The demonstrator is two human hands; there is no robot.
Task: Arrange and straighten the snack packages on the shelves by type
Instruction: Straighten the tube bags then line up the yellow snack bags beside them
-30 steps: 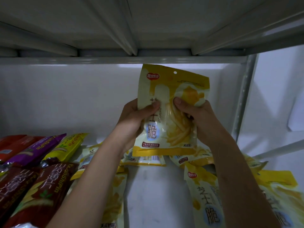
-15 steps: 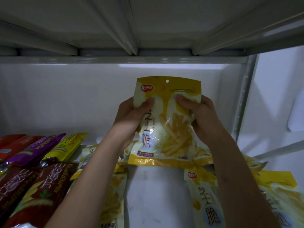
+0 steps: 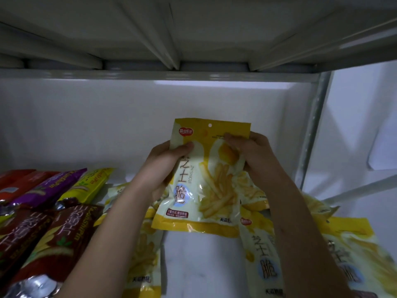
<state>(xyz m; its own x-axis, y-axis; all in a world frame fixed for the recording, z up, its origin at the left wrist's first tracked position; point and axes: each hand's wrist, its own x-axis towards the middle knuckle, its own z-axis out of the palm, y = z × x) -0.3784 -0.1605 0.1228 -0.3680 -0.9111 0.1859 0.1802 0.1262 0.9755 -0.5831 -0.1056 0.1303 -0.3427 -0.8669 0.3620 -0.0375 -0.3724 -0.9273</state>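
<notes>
A yellow and white snack bag point(image 3: 202, 190) printed with fries is upright but leaning back at the middle of the white shelf point(image 3: 204, 261), its bottom edge low over the shelf. My left hand point(image 3: 165, 166) grips its left edge, thumb on the front. My right hand point(image 3: 251, 151) pinches its upper right part. More yellow bags of the same kind lie flat around it: one at the lower right point(image 3: 264, 261), one at the far right point(image 3: 361, 254), one under my left forearm point(image 3: 144, 261).
Long dark red packs point(image 3: 45, 244), a purple pack point(image 3: 49, 188), a lime-yellow pack point(image 3: 90, 186) and red packs point(image 3: 19, 181) lie side by side on the left. The upper shelf's underside point(image 3: 193, 35) hangs close overhead. A metal upright point(image 3: 313, 130) stands at the right.
Both hands have lowered the yellow bag from mid-air toward the shelf and tipped it back. My fingers have shifted up to the bag's upper part.
</notes>
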